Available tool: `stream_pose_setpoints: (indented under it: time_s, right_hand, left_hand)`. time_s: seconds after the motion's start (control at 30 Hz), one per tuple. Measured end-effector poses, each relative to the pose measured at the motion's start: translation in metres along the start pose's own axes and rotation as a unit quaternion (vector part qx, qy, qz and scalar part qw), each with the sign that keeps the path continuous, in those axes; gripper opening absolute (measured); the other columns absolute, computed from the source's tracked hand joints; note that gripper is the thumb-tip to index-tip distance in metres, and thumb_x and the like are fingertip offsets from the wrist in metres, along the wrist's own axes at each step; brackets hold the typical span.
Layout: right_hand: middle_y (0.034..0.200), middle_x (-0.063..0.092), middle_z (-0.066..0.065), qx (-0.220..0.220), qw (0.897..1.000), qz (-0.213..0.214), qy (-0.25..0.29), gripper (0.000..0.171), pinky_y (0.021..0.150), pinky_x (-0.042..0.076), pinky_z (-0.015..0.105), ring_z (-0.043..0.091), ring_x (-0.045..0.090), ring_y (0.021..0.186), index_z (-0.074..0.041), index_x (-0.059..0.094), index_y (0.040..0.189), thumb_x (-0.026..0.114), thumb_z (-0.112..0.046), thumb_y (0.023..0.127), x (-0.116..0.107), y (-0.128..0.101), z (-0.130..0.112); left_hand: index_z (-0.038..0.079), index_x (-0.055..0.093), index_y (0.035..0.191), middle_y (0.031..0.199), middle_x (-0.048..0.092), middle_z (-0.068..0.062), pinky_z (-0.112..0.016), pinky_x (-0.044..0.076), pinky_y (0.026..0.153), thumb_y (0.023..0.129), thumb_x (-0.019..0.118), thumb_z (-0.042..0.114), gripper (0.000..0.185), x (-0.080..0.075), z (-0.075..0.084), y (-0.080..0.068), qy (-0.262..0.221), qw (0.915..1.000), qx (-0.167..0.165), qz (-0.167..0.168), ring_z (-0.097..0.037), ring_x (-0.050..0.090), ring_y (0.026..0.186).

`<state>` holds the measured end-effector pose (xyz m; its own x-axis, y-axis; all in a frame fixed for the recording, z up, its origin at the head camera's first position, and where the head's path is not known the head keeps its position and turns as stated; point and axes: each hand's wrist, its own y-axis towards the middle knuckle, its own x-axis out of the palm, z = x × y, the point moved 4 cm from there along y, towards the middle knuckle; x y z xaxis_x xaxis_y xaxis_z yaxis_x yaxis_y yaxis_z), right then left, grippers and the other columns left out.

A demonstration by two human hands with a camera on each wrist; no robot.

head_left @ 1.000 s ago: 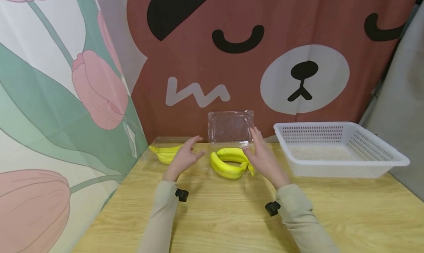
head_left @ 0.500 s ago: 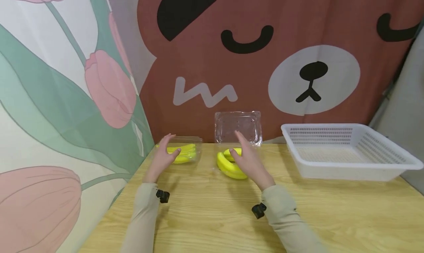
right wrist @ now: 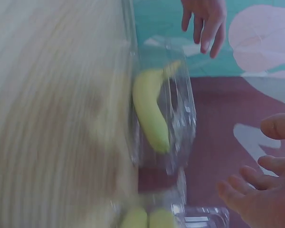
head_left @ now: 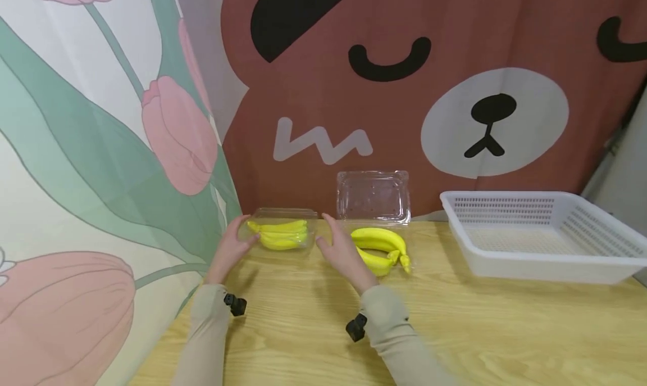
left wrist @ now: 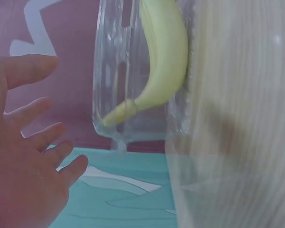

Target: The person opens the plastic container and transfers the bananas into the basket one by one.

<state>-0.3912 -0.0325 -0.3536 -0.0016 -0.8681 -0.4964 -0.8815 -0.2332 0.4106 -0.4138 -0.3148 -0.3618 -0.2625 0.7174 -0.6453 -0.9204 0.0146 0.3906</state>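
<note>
A closed clear plastic clamshell box (head_left: 310,214) with yellow bananas (head_left: 283,241) inside stands on the left part of the table. My left hand (head_left: 229,250) is at the box's left end, fingers spread. At its other end is my right hand (head_left: 347,257), in front of the gap between two boxes. Both wrist views show the left hand (left wrist: 31,156) and right hand (right wrist: 263,183) apart from the closed box, holding nothing. A second clamshell has its lid (head_left: 373,198) raised, with bananas (head_left: 381,237) in its base, partly hidden by my right hand.
A white perforated plastic basket (head_left: 546,265) stands on the right of the wooden table (head_left: 303,335). Behind the boxes hangs a curtain (head_left: 298,184) with a bear print. A tulip-print cloth (head_left: 91,195) borders the left side.
My left hand has gone from the closed box's right side to its left end. The right hand has moved left, off the opened box, to the closed box's right end. The head view has turned slightly left.
</note>
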Motion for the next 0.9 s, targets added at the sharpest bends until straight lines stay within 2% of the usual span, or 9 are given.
stream_pose_setpoints:
  time_s: [0.2,0.37,0.5,0.67,0.8,0.9]
  right_hand:
    - [0.154,0.034,0.019,0.009,1.0,-0.017,0.024,0.06,0.114,0.028,0.05,0.035,0.033,0.14,-0.005,0.034,0.152,0.057,-0.019,0.099,0.029,0.002,-0.002]
    - [0.159,0.023,0.017,0.03,0.998,-0.044,0.03,0.067,0.116,0.023,0.049,0.034,0.027,0.143,-0.003,0.025,0.155,0.056,-0.023,0.1,0.046,0.001,0.006]
    - [0.162,0.014,0.014,0.048,0.995,-0.082,0.037,0.072,0.117,0.019,0.047,0.033,0.024,0.144,-0.003,0.016,0.157,0.055,-0.025,0.1,0.058,-0.002,0.012]
    - [0.162,0.011,0.015,0.046,0.993,-0.106,0.024,0.071,0.118,0.016,0.044,0.031,0.018,0.146,0.0,0.015,0.156,0.053,-0.024,0.101,0.064,-0.005,0.012]
    - [0.161,0.017,0.017,0.032,0.995,-0.098,-0.006,0.07,0.118,0.018,0.043,0.03,0.021,0.146,0.001,0.017,0.155,0.053,-0.023,0.1,0.063,-0.004,0.008]
    - [0.16,0.021,0.016,0.026,0.996,-0.084,-0.035,0.068,0.117,0.021,0.042,0.031,0.024,0.145,0.002,0.02,0.155,0.053,-0.022,0.1,0.06,-0.002,0.005]
  left_hand:
    - [-0.004,0.032,0.148,0.151,0.031,-0.028,-0.058,0.022,0.114,0.094,0.066,0.026,0.07,0.002,-0.017,-0.002,-0.02,0.9997,-0.009,-0.009,-0.045,0.027,0.14]
    - [-0.004,0.025,0.152,0.153,0.026,-0.03,-0.062,0.023,0.112,0.095,0.063,0.023,0.074,0.013,-0.026,-0.001,-0.04,0.9981,-0.037,-0.03,-0.048,0.022,0.141]
    - [-0.005,0.023,0.152,0.153,0.025,-0.032,-0.063,0.023,0.111,0.092,0.064,0.021,0.077,0.019,-0.031,-0.001,-0.05,0.9967,-0.059,-0.028,-0.049,0.022,0.14]
    - [-0.004,0.019,0.153,0.155,0.021,-0.032,-0.064,0.024,0.111,0.092,0.064,0.018,0.079,0.02,-0.035,-0.002,-0.065,0.9943,-0.076,-0.037,-0.048,0.02,0.141]
    - [-0.005,0.018,0.153,0.154,0.021,-0.032,-0.062,0.025,0.111,0.093,0.065,0.013,0.078,0.018,-0.033,-0.003,-0.062,0.9938,-0.079,-0.047,-0.048,0.021,0.141]
    - [-0.009,0.022,0.151,0.151,0.025,-0.034,-0.061,0.027,0.11,0.092,0.066,0.01,0.076,0.013,-0.031,-0.003,-0.043,0.9957,-0.066,-0.048,-0.05,0.025,0.138]
